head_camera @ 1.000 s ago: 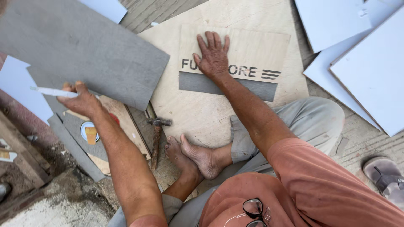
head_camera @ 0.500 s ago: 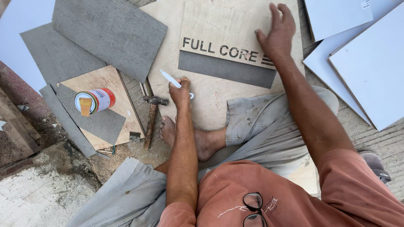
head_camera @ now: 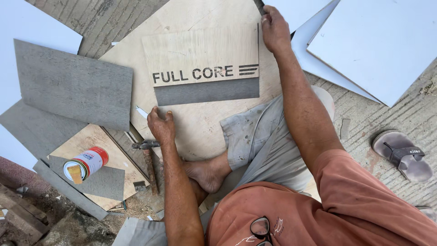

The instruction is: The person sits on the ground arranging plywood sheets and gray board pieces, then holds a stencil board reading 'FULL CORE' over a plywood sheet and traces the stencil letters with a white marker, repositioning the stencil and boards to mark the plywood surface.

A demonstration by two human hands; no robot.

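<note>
I judge the laminate strip [head_camera: 207, 91] already laid on the plywood [head_camera: 200, 54] — left hand [head_camera: 160, 124] pinching a white marker [head_camera: 141, 111], right hand [head_camera: 274, 28] gripping the plywood's corner — trimming left.

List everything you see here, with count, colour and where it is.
plywood panel: 1, pale wood with a grey strip, on the larger plywood sheet
grey sheets: several, left
white boards: several, upper right and left edge
glue can: 1, red and white, on its side, lower left
hammer: 1, rusty, beside left wrist
sandal: 1, grey, right
glasses: 1, dark, on shirt
white stick: 1, in left hand
left hand: on the sheet
right hand: at panel's top right corner
</note>
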